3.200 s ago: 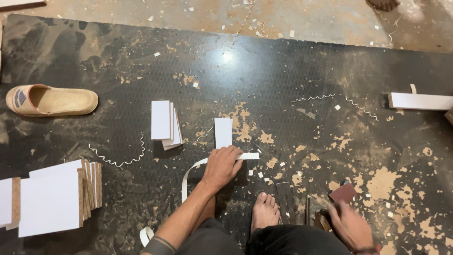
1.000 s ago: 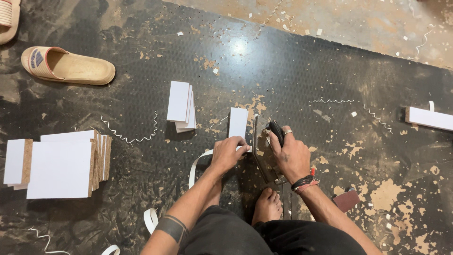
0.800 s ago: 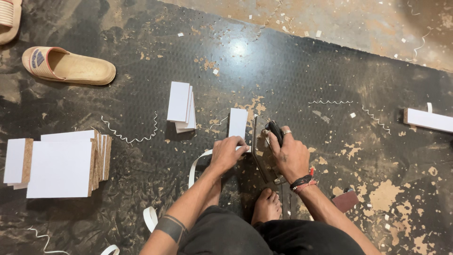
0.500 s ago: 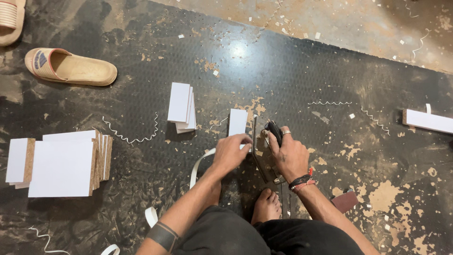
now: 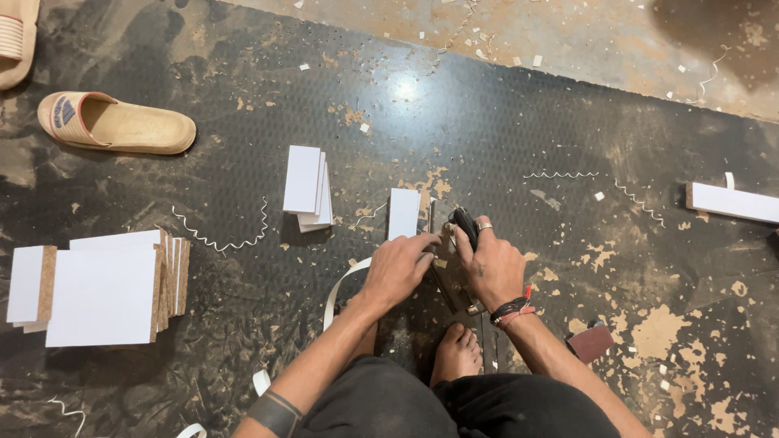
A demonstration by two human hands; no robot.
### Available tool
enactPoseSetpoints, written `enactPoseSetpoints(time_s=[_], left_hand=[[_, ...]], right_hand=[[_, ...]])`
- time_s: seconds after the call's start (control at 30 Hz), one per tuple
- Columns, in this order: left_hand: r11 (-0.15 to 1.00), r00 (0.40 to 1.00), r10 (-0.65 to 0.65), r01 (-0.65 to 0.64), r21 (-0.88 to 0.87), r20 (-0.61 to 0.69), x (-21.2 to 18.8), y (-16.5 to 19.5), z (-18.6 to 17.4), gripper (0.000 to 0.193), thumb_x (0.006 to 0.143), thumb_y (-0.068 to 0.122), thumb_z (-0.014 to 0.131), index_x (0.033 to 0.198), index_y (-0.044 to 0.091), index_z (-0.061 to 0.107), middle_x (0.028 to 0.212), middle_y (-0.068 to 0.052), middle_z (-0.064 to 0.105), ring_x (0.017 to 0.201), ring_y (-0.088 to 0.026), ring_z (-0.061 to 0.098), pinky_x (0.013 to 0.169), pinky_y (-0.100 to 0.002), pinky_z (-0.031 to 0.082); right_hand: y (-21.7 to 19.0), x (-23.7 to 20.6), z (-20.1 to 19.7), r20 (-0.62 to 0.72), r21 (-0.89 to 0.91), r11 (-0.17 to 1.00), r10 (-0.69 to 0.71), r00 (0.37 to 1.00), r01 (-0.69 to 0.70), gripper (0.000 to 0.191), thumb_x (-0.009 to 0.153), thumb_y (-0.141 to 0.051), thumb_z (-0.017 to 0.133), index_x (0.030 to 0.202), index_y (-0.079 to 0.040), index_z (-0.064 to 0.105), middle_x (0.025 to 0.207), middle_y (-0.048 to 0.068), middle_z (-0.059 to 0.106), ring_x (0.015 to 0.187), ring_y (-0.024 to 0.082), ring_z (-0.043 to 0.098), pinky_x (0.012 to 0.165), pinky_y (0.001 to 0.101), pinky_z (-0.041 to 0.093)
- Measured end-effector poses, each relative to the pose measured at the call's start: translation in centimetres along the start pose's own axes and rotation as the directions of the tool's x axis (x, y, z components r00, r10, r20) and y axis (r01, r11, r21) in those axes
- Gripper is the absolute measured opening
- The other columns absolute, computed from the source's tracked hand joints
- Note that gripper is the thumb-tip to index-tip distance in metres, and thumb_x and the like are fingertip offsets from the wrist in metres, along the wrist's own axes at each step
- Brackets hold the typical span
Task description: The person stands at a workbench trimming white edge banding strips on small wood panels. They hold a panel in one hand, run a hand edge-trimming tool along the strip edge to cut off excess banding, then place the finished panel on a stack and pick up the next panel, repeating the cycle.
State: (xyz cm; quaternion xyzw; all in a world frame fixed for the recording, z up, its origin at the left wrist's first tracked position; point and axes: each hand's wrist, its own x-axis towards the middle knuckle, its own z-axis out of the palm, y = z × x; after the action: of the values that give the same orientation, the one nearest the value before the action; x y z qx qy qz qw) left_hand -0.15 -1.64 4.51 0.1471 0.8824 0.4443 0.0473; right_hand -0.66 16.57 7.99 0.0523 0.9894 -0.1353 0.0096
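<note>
Down on a dark, pebbled rubber mat [image 5: 568, 130], scuffed and flecked with pale sawdust, the right hand [image 5: 491, 264] is closed around a black-handled metal tool [image 5: 456, 268], a ring on one finger and a red-and-black band at the wrist. The left hand [image 5: 398, 268] presses down, fingers curled, on the near end of a small white panel [image 5: 403, 212], a flat rectangle standing just beside the tool's blade; whether it grips the panel or only pins it I cannot tell. A thin white edge strip [image 5: 341, 288] curls away from under that hand in a loose arc. A bare foot [image 5: 456, 353] rests on the mat just below the hands, touching the tool's long metal bar. Left of the panel lies a short stack [image 5: 307, 188] of similar white rectangles, fanned slightly. Farther left sits a larger pile of boards [image 5: 105, 292], glossy white faces with rough brown chipboard edges. A tan sandal [image 5: 118, 123] lies at upper left, well apart. Wavy white shavings [image 5: 219, 235] are scattered about, and a long white-faced board [image 5: 734, 201] lies at the right edge.
</note>
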Motion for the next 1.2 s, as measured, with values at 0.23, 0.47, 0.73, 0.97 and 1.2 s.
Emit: enactPoseSetpoints(time_s=[0.23, 0.47, 0.73, 0.97, 1.2], left_hand=[[0.906, 0.946, 0.323, -0.305, 0.294, -0.014, -1.6, -1.5, 0.1, 0.036, 0.085, 0.000, 0.069, 0.117, 0.016, 0.072, 0.092, -0.002, 0.076, 0.093, -0.022, 0.067, 0.107, -0.053, 0.038], [0.901, 0.947, 0.051, -0.181, 0.395, 0.316, -4.3, -5.8, 1.1, 0.057, 0.080, -0.004, 0.068, 0.133, 0.017, 0.063, 0.095, -0.001, 0.076, 0.104, -0.025, 0.066, 0.116, -0.059, 0.027], [0.988, 0.977, -0.067, 0.036, 0.151, 0.201, -2.8, -7.3, 2.5, 0.045, 0.089, 0.025, 0.073, 0.130, 0.010, 0.063, 0.125, -0.014, 0.069, 0.118, -0.033, 0.064, 0.105, -0.051, 0.044], [0.984, 0.973, -0.141, 0.159, -0.087, 0.182, 0.3, -5.6, 4.1, 0.039, 0.087, 0.022, 0.071, 0.124, 0.008, 0.067, 0.123, -0.014, 0.069, 0.114, -0.037, 0.065, 0.095, -0.046, 0.052], [0.961, 0.954, -0.245, 0.262, -0.085, 0.172, -0.1, -6.0, 4.7, 0.038, 0.089, 0.024, 0.067, 0.126, 0.013, 0.068, 0.127, -0.010, 0.069, 0.117, -0.036, 0.064, 0.097, -0.047, 0.051]], right_hand=[[-0.1, 0.0, -0.3, 0.027, 0.016, 1.000, 0.020, 0.999, -0.020, 0.054, 0.100, -0.049, 0.054, 0.128, -0.004, 0.061, 0.066, 0.025, 0.068, 0.063, 0.046, 0.069, 0.054, 0.0551, 0.052], [-0.3, 0.0, -0.6, 0.053, 0.021, 0.999, 0.029, 0.998, -0.030, 0.053, 0.100, -0.050, 0.053, 0.126, -0.005, 0.061, 0.065, 0.024, 0.068, 0.063, 0.046, 0.068, 0.054, 0.0554, 0.051], [-0.3, 0.1, -0.3, 0.033, -0.002, 1.000, 0.031, 0.999, -0.031, 0.053, 0.099, -0.051, 0.054, 0.126, -0.005, 0.062, 0.064, 0.025, 0.068, 0.062, 0.046, 0.068, 0.054, 0.0553, 0.051], [-0.2, 0.1, -0.2, -0.011, -0.037, 0.999, 0.009, 1.000, -0.010, 0.056, 0.097, -0.052, 0.055, 0.127, -0.006, 0.062, 0.064, 0.025, 0.068, 0.062, 0.046, 0.068, 0.053, 0.0555, 0.052], [-0.3, 0.1, -0.3, 0.053, -0.001, 0.998, 0.055, 0.997, -0.055, 0.053, 0.098, -0.052, 0.053, 0.125, -0.007, 0.060, 0.064, 0.024, 0.068, 0.062, 0.045, 0.069, 0.054, 0.0552, 0.052]])
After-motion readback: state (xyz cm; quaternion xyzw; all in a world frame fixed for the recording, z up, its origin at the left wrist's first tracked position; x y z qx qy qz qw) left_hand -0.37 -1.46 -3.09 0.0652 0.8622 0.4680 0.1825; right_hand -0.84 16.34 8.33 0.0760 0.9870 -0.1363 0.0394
